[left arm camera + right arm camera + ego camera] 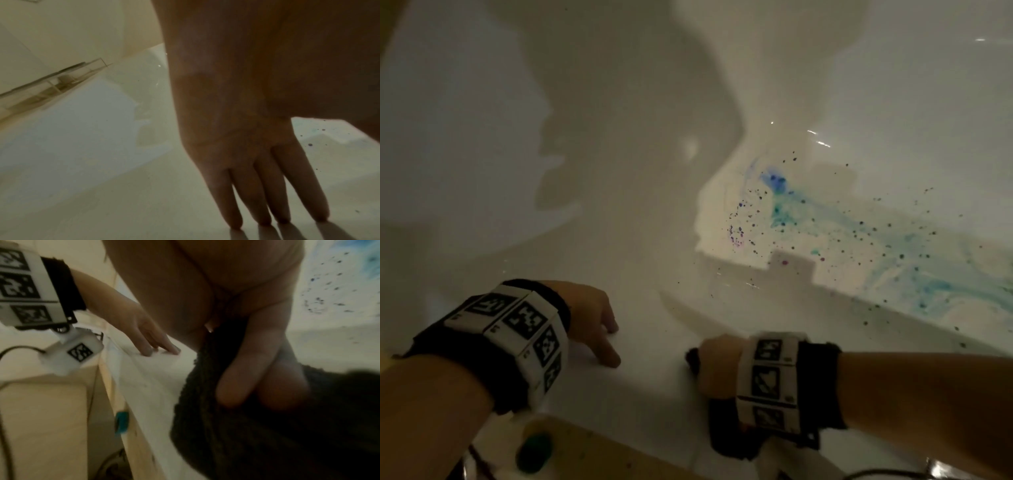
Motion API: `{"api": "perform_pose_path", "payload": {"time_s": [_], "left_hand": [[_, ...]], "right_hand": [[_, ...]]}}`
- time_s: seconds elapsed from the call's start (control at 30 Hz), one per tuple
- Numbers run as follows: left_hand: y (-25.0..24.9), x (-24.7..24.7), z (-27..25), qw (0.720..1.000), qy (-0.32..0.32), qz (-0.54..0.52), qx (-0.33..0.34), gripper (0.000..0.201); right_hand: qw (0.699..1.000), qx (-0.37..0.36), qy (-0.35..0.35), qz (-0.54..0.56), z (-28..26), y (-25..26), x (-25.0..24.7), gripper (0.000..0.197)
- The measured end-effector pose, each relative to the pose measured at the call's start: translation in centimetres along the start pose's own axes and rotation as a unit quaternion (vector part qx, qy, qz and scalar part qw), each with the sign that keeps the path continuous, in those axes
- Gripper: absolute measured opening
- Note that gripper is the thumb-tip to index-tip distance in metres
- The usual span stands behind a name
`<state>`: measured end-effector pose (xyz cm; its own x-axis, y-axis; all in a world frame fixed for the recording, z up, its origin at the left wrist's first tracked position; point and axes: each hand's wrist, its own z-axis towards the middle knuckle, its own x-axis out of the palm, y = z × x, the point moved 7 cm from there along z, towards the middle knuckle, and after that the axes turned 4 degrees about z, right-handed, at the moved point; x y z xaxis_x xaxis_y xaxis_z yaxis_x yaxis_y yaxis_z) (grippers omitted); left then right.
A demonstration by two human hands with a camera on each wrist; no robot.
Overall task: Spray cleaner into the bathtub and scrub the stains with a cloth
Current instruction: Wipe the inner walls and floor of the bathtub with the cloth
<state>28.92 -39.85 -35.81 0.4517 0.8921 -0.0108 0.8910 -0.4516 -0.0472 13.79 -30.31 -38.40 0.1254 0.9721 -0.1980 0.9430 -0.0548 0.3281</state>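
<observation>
On bathtub rim [640, 387], both hands

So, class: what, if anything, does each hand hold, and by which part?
The right hand grips a dark fuzzy cloth by its bunched upper part. The left hand holds nothing; its fingertips rest on the white bathtub rim.

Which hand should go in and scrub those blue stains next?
The right hand. It already grips the dark cloth and is nearer the blue stains. The left hand holds nothing; its fingertips rest on the tub rim.
</observation>
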Motion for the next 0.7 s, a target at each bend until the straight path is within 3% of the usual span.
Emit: {"api": "perform_pose_path", "payload": {"time_s": [0.07,0.13,0.2,0.33,0.43,0.5,0.57,0.7], "left_hand": [[0.3,0.1,0.0,1.000,-0.004,-0.004,-0.002,0.070],[0.5,0.0,0.0,1.000,-0.016,0.010,-0.001,0.068],[0.9,-0.2,-0.1,0.999,-0.026,0.028,0.001,0.063],[2.0,-0.6,-0.2,1.000,-0.022,0.012,0.015,0.056],[1.9,-0.7,-0.1,0.999,-0.022,0.012,0.023,0.055],[1.8,-0.7,0.0,0.999,-0.025,0.008,0.026,0.056],[1.8,-0.6,0.1,0.999,-0.024,0.001,0.025,0.056],[1.9,-0.9,0.3,0.999,-0.024,-0.003,0.024,0.057]], "right_hand": [[0.994,0.008,-0.011,0.106,0.8,2.1,-2.4,0.037],[0.964,-0.006,-0.026,0.263,1.5,3.3,-5.8,0.033],[0.942,-0.049,-0.065,0.324,0.9,2.8,-9.6,0.028],[0.978,-0.051,-0.099,0.174,-2.6,-0.7,-12.3,0.036],[0.998,0.012,0.007,0.067,-4.2,-3.7,-7.9,0.030],[0.993,0.071,0.084,0.046,-5.2,-5.0,-3.8,0.026],[0.987,0.105,0.119,0.030,-5.5,-4.9,-0.6,0.033],[0.990,0.108,0.070,0.060,-2.4,-3.2,0.5,0.041]]}}
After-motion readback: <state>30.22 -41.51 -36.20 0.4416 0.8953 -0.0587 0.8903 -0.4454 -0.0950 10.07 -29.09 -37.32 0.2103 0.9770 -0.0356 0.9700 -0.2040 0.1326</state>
